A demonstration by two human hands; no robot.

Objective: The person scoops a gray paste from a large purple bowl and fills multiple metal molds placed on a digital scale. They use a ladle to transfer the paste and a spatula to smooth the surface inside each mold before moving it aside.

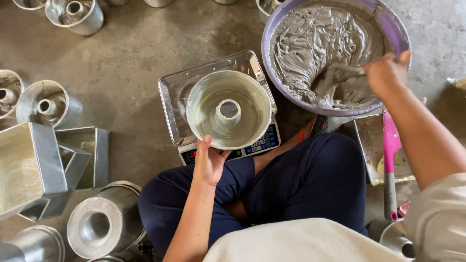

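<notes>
The person is wearing dark navy trousers (296,184) of soft cloth that are wrinkling in folds below the left hand (209,162). A cream-white top (301,240) is covering the body lower than both hands, and its short sleeve (437,218) is ending under the forearm of the right hand (386,73). Both forearms are showing bare, and the hands are wearing no gloves.

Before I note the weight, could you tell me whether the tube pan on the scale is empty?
Empty: the tube pan shows only bare greased metal.

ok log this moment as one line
left hand holds tube pan rim on scale | right hand scooping grey batter in purple bowl
</notes>
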